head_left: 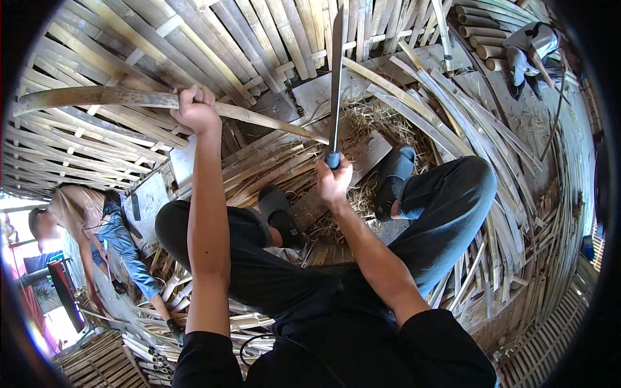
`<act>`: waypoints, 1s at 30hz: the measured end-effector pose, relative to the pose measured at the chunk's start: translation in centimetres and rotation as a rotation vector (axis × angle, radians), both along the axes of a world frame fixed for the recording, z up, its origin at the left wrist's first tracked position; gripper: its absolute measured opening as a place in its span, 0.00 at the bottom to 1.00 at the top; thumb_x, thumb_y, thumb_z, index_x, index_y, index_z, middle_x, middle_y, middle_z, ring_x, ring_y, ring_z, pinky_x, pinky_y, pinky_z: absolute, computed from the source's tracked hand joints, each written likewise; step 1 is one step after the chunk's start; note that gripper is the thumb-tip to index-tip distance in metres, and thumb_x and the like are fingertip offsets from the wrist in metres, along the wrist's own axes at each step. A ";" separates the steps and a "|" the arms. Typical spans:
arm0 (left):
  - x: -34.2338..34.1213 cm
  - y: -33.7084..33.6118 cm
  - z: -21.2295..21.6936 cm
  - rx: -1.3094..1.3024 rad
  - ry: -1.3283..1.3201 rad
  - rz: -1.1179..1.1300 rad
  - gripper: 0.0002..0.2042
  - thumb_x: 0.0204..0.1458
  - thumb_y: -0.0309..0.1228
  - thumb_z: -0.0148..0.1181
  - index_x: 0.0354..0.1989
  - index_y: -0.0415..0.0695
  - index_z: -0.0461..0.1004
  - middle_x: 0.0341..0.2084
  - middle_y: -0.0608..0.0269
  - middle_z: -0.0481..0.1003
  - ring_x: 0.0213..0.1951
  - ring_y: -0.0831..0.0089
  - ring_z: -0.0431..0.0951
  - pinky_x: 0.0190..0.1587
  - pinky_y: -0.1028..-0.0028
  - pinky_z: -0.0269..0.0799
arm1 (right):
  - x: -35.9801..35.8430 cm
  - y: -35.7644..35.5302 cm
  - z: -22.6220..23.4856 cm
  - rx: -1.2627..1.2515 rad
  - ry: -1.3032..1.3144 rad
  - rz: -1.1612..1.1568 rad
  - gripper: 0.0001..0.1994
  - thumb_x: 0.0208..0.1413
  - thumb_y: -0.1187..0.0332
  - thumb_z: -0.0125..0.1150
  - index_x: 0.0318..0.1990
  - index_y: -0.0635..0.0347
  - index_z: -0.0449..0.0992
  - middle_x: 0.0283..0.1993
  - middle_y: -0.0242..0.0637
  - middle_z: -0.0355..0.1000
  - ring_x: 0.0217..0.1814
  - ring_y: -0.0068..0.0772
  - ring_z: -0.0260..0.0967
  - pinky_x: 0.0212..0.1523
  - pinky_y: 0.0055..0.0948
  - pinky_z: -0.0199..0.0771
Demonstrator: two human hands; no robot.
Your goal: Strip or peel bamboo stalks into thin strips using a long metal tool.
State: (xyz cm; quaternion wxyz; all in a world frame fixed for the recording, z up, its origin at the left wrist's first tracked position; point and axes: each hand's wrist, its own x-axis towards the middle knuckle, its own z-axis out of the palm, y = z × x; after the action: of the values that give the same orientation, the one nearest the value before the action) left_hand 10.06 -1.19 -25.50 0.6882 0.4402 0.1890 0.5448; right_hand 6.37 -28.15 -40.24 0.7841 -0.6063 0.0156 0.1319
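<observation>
Left hand [196, 110] closed in a fist around a long, curved bamboo strip [259, 119], left of centre and raised over the floor; one end of the strip extends far left, the other slants down rightward to the lower blade of a long knife [336, 84]; whether strip and edge touch cannot be told; right hand [335, 180] wrapped around the knife's dark handle, blade upright and pointing far; seated person's knees spread, dark sandals [278, 213] on the floor between them; a flat wooden piece [374, 152] lies near the right foot, with pale shavings [381, 119] around it; split strips [446, 110] heap along the right side; slatted bamboo panel [259, 32] spans the far side; round poles [482, 32] stack at far right, beside a second person [533, 45]; another person [81, 207] bends over at left.
</observation>
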 end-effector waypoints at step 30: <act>0.3 -1.4 0.5 -0.030 0.024 0.026 0.07 0.38 0.25 0.53 0.21 0.42 0.60 0.12 0.65 0.55 0.12 0.72 0.56 0.15 0.71 0.51 | -0.8 -1.4 -8.6 -0.490 0.331 -0.012 0.11 0.43 0.64 0.60 0.25 0.66 0.73 0.21 0.40 0.70 0.25 0.33 0.69 0.25 0.34 0.64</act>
State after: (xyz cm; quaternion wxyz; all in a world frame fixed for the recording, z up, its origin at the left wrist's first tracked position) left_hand 10.40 -2.59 -25.02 0.6854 0.4338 0.2111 0.5454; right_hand 5.59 -29.51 -48.82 0.6019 -0.7476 0.1783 0.2168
